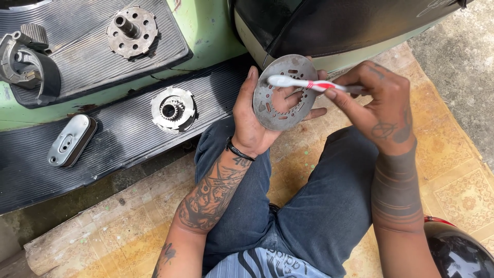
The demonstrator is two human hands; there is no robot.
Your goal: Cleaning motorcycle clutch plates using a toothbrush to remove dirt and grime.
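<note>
My left hand [252,121] holds up a round grey metal plate [285,110] with a toothed centre hole and several small holes, palm behind it and fingers showing through. My right hand [378,105] grips a white and red toothbrush [309,84] by its handle. The brush head lies across the plate's upper left face. Both hands are above my knees in blue jeans.
On the ribbed black footboard of a green scooter lie a geared hub [173,109], a flanged disc with a shaft [132,31], a brake shoe assembly [23,59] and a small grey cover [71,140]. A dark helmet [458,249] sits at bottom right on a patterned mat.
</note>
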